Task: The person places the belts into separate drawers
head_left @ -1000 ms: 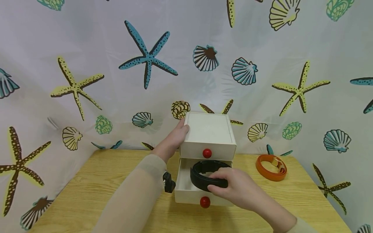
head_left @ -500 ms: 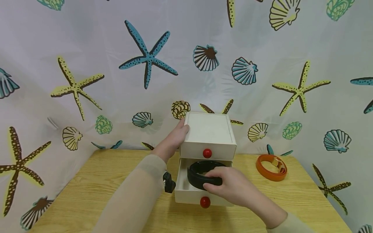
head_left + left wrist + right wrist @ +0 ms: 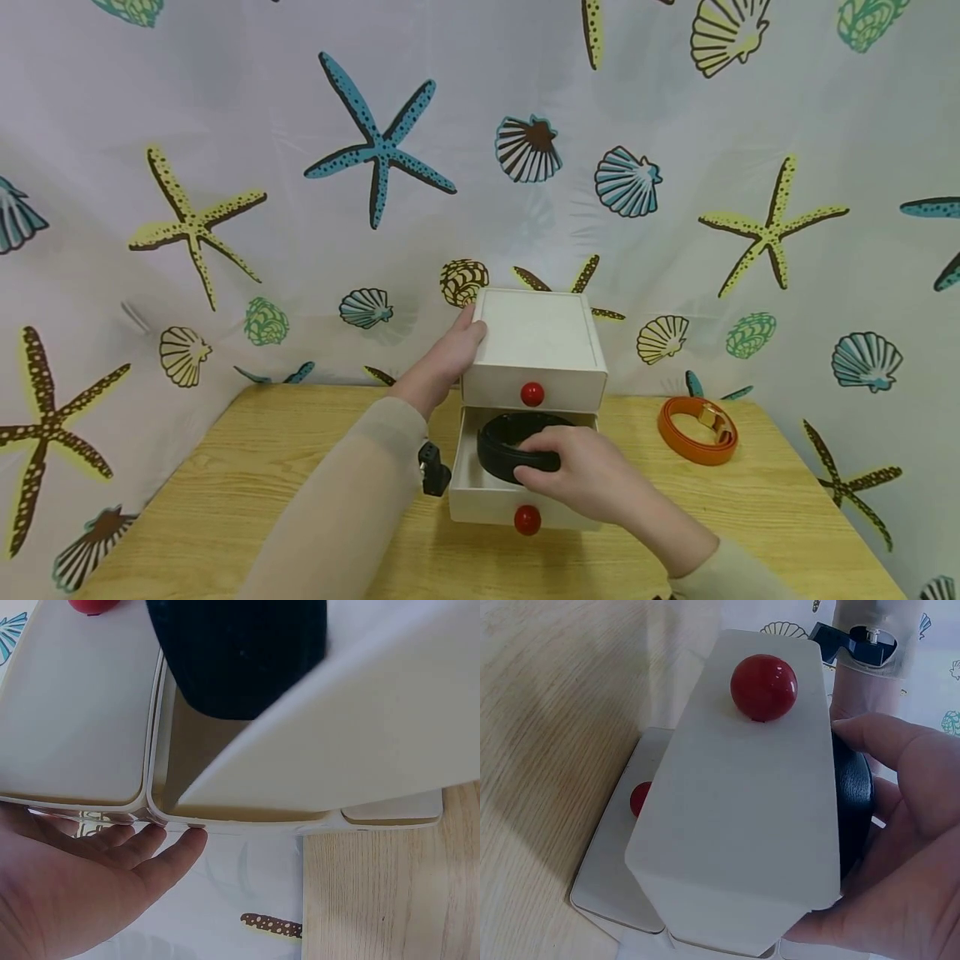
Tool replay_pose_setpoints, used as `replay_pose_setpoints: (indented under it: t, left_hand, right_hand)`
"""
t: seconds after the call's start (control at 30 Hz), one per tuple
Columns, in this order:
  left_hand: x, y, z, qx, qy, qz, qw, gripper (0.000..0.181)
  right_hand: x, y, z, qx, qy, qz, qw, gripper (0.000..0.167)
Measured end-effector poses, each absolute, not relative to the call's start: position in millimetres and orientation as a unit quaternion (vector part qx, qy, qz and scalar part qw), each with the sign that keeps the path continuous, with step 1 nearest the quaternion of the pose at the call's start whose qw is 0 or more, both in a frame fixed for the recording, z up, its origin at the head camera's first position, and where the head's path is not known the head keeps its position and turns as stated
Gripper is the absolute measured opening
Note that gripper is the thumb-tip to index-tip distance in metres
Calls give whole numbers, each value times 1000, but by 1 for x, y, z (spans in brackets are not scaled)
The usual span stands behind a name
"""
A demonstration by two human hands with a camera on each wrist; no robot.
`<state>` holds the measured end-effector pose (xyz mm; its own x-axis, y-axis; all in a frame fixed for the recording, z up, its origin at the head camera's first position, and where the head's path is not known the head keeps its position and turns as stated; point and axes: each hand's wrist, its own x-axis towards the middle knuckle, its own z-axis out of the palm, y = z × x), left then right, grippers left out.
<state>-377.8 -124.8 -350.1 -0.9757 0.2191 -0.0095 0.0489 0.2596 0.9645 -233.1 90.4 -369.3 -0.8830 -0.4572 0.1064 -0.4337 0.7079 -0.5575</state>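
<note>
A coiled black belt (image 3: 498,450) sits over the pulled-out drawer (image 3: 480,504) of a small white cabinet (image 3: 536,329). My right hand (image 3: 581,475) pinches the coil at its near right side, thumb outside and fingers inside the loop. In the right wrist view, a strip of the black belt (image 3: 853,802) shows behind the drawer front. My left hand (image 3: 450,354) rests against the cabinet's left side; in the left wrist view, its fingers (image 3: 176,859) lie fairly straight along the wall. Whether the belt touches the drawer floor, I cannot tell.
An orange coiled belt (image 3: 699,454) with a gold buckle lies on the wooden table (image 3: 315,467) right of the cabinet. The closed top drawer has a red knob (image 3: 532,394). Another closed drawer (image 3: 619,862) is below the open one. A patterned curtain (image 3: 480,225) hangs behind.
My right hand has moved left and slightly farther back with the black belt, bringing it deeper over the drawer. The left hand, cabinet and orange belt have stayed put.
</note>
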Motion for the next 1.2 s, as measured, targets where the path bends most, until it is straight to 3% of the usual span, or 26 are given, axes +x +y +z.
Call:
replay_pose_setpoints:
  t: [1.2]
  left_hand:
    - [-377, -125, -350, 91, 787, 606, 71, 65]
  right_hand:
    - [-247, 77, -387, -215, 938, -271, -12, 25]
